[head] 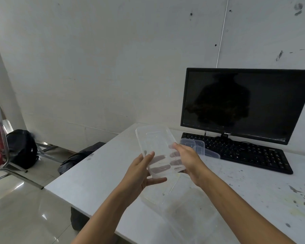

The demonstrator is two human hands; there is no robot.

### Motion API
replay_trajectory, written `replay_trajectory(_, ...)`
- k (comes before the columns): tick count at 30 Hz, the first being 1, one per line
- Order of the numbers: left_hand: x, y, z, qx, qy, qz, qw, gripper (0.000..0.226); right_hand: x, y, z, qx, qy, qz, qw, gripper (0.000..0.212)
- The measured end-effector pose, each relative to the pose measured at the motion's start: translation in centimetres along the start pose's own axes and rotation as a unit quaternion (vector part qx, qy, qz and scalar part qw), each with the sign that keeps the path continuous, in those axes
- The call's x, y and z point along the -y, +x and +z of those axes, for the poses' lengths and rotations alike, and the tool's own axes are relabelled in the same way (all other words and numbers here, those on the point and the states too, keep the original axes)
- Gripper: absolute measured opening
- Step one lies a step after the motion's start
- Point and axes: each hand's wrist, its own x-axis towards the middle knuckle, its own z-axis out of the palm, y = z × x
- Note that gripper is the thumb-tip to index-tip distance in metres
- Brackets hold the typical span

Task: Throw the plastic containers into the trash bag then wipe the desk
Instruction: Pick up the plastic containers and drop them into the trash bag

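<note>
Left hand (141,170) and right hand (187,158) grip one lid (157,148) above desk (95,180). One tub (179,205) near; perhaps two containers (199,148) far. One bag (77,158) left.

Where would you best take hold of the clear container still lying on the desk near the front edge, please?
Probably by its long rim. The clear container lies flat on the desk, long and shallow, with thin walls that look likely to flex. Come from above, thumb on one long edge and fingers on the other. Both hands, left hand and right hand, now hold another container.
</note>
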Motion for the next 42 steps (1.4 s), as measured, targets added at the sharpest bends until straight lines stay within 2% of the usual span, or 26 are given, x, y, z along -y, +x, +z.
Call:
replay_trajectory(4, -0.5, -0.5, 0.0, 0.031, 0.011, 0.0, 0.999, 0.056, 0.3, 0.2, 0.2, -0.033, 0.014, -0.013, 0.999, 0.036)
replay_trajectory(13, -0.8, -2.3, -1.2, 0.025, -0.075, -0.001, 0.997, 0.053, 1.1, -1.4, 1.5, 0.005, 0.033, 0.006, 0.999, 0.037)
replay_trajectory(17, -1.9, -3.5, -1.7, -0.003, -0.129, 0.022, 0.991, 0.055, 1.9, -2.6, 1.7, 0.07, 0.048, 0.021, 0.996, 0.04)
replay_trajectory(21, -3.1, -4.7, -4.3, -0.031, -0.11, 0.029, 0.993, 0.055, 2.3, -3.5, 3.3, 0.164, 0.032, 0.014, 0.986, 0.042)
replay_trajectory(30, -3.2, -5.6, -12.2, -0.102, -0.105, -0.013, 0.989, 0.055, 2.5, -0.3, 10.3, 0.216, 0.033, 0.042, 0.975, 0.044)
replay_trajectory(34, -4.2, -5.0, -16.9, -0.184, -0.089, -0.009, 0.979, 0.056, 3.2, 3.1, 14.0, 0.225, 0.024, 0.054, 0.973, 0.04)
replay_trajectory(38, -5.4, -3.7, -23.4, -0.279, -0.072, 0.013, 0.958, 0.037, 4.6, 8.4, 18.3, 0.204, -0.013, 0.049, 0.978, 0.032)
replay_trajectory(42, -5.2, -0.7, -30.7, -0.373, -0.086, -0.012, 0.924, 0.027, 4.7, 14.1, 23.2, 0.177, -0.095, 0.037, 0.979, 0.032)
